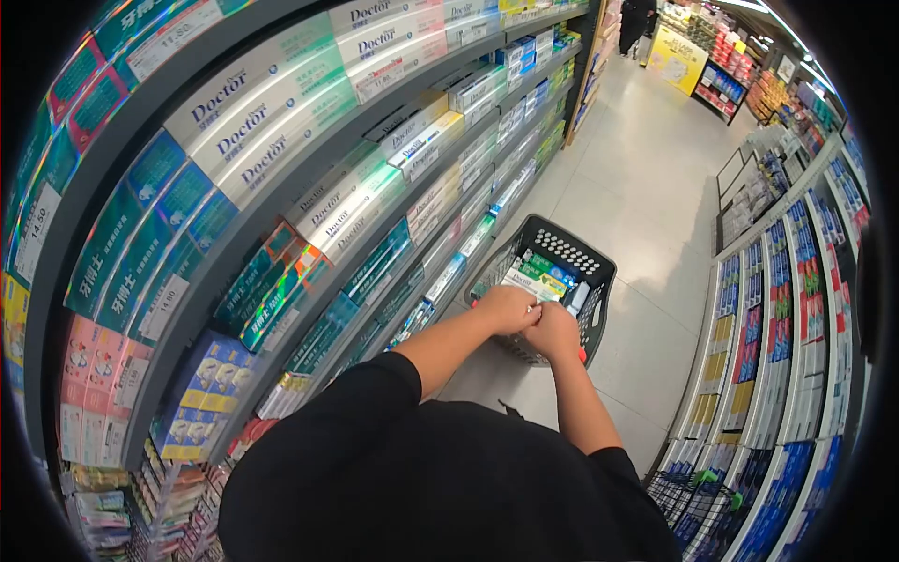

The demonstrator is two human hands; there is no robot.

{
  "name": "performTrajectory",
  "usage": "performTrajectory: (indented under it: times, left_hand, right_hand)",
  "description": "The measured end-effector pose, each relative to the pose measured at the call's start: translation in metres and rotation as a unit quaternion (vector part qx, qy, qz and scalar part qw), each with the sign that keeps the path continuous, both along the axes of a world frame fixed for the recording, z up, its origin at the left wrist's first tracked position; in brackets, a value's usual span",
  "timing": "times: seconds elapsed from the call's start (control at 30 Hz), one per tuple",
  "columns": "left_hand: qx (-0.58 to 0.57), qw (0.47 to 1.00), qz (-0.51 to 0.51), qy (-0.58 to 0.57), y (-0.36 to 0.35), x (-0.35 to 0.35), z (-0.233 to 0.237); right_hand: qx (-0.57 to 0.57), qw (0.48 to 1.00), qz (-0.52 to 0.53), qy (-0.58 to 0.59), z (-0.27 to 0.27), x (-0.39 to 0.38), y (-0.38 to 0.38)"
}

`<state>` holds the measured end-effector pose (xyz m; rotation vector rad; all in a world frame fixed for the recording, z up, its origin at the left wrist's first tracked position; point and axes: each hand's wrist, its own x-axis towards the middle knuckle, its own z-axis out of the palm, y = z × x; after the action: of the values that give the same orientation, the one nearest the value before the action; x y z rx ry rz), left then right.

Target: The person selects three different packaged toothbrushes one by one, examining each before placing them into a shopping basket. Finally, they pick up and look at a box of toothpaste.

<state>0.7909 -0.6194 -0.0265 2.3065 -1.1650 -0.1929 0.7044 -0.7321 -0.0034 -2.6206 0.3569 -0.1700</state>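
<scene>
A dark perforated shopping basket point(604, 281) stands ahead of my body, above the aisle floor. Inside it lie several boxes, among them a white and green "Doctor" box point(536, 283) and blue packs point(567, 281). My left hand point(511, 310) and my right hand point(552, 331) meet over the basket's near side, both closed with fingers curled and touching. Whatever lies between or under the fingers is hidden. Red parts point(582, 355) show beside the hands at the basket's near rim, perhaps ends of a handle.
Shelves of toothpaste boxes point(253, 122) with price tags line the left side closely. More stocked shelves point(749, 328) run along the right. The tiled floor point(646, 225) stretches ahead to a yellow display point(676, 58), a stand of goods point(719, 91) and a person in black point(638, 23).
</scene>
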Motion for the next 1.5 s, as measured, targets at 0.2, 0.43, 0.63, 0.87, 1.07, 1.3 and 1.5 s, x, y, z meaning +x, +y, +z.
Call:
performTrajectory:
  times: [0.2,0.43,0.63,0.87,1.07,1.3,1.5]
  left_hand:
    - [-0.017,0.999,0.034,-0.024,-0.034,0.03,-0.008]
    - [-0.028,0.999,0.035,-0.029,-0.076,0.076,-0.007]
    - [-0.054,0.996,0.034,-0.055,-0.123,0.117,-0.01]
    - [-0.051,0.998,-0.028,0.0,-0.174,0.176,-0.008]
    - [-0.064,0.997,-0.048,-0.004,-0.209,0.217,-0.014]
    - [-0.081,0.995,-0.065,-0.003,-0.241,0.258,-0.015]
    - [-0.087,0.993,-0.084,-0.005,-0.261,0.287,-0.014]
  right_hand:
    - [-0.019,0.999,0.015,0.032,0.0,0.035,-0.034]
    - [-0.053,0.998,0.029,0.024,0.0,0.08,-0.076]
    - [-0.061,0.998,0.012,0.026,0.007,0.124,-0.119]
    - [-0.034,0.997,-0.013,0.067,-0.004,0.181,-0.175]
    - [-0.034,0.995,-0.028,0.095,0.012,0.223,-0.206]
    - [-0.045,0.995,-0.025,0.09,0.005,0.264,-0.244]
    - [-0.062,0.993,0.008,0.099,0.005,0.297,-0.276]
